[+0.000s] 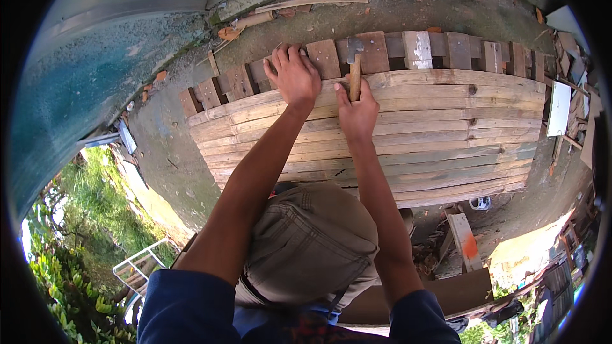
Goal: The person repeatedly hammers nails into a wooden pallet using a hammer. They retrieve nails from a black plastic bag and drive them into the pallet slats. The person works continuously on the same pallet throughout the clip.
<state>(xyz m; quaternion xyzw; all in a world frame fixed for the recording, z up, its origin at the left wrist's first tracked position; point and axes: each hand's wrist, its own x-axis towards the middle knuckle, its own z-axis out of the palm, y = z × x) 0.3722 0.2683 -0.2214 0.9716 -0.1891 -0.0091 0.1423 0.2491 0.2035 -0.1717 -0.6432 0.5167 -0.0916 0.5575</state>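
One hammer [355,78] crosses the bamboo slats' [433,109] far edge, right hand [358,113] wrapped round it, left hand [297,83] bent over wooden blocks [324,59] to the left, its hold impossible to tell—seemingly a nailing step, next calling for careful aim!

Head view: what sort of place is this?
Probably an outdoor yard used for makeshift woodworking: green plants grow at left and the right hand holds a hammer over a slatted wooden panel.
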